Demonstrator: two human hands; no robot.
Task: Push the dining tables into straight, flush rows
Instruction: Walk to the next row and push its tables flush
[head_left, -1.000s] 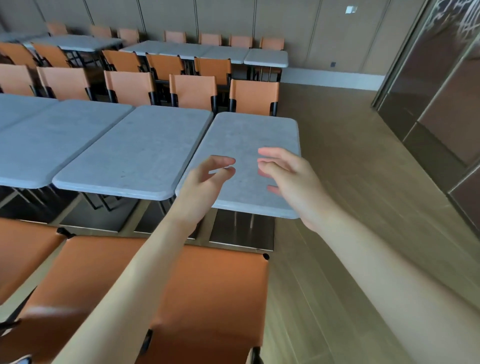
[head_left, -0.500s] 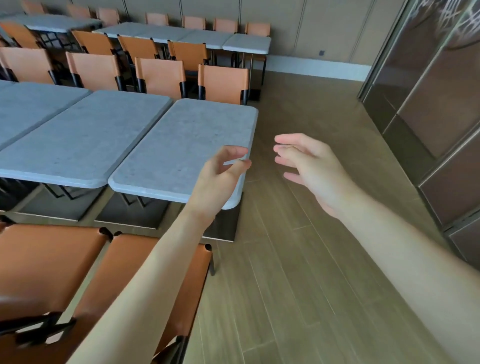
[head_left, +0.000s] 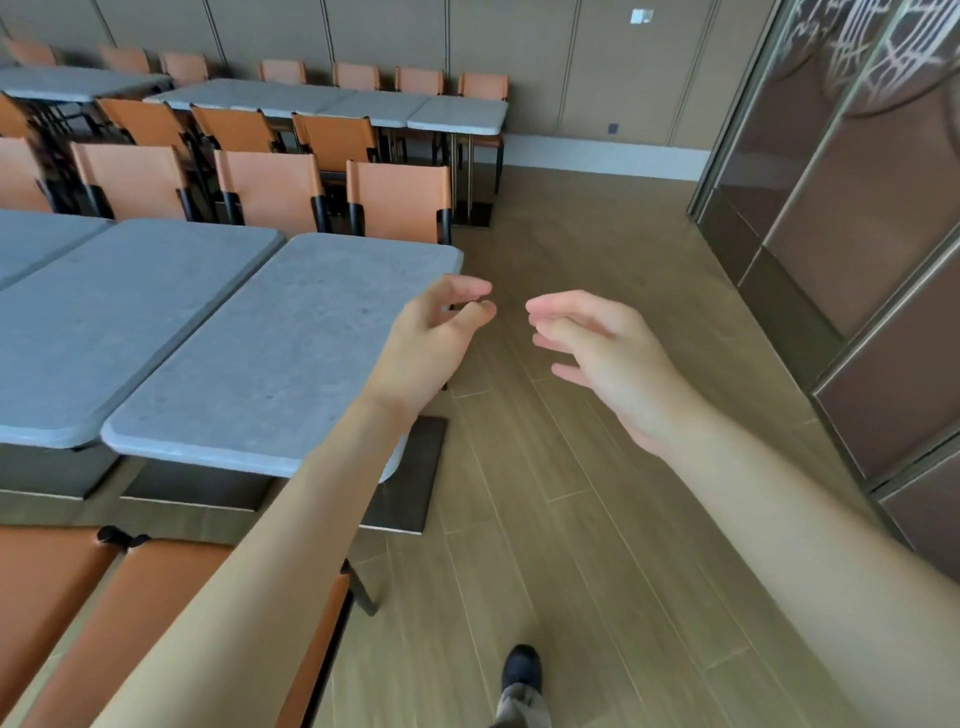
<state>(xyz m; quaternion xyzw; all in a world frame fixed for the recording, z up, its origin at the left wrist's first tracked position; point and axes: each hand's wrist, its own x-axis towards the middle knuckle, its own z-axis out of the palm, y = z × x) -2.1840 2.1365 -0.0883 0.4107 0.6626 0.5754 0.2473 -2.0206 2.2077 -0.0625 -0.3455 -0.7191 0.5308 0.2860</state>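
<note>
The left hand (head_left: 431, 338) hangs in the air with its fingers loosely curled, thumb and forefinger near each other but pinching nothing; it holds nothing and sits over the right edge of the end grey stone-topped rectangular counter (head_left: 291, 353), whether touching that edge or just above it I cannot tell; the right hand (head_left: 602, 353) hovers just to the right of the left one, fingers relaxed and slightly bent, empty, over the tan wood-plank floor (head_left: 597, 519) and apart from any counter. To the left of the left hand, the end counter lies side by side with a second grey stone-topped counter (head_left: 124, 322), their long edges close together; the near edge of the end counter reaches a little nearer than that of its neighbour, so the near ends are not level. Beyond the left hand stands an orange-backed chair with black legs (head_left: 400, 202), close to the far end of the end counter; farther off, a far row of grey counters (head_left: 332, 101) runs along the panelled wall. Below the left forearm sits a near orange chair (head_left: 156, 597); below the right hand a dark shoe (head_left: 521, 667) rests on the floor.
</note>
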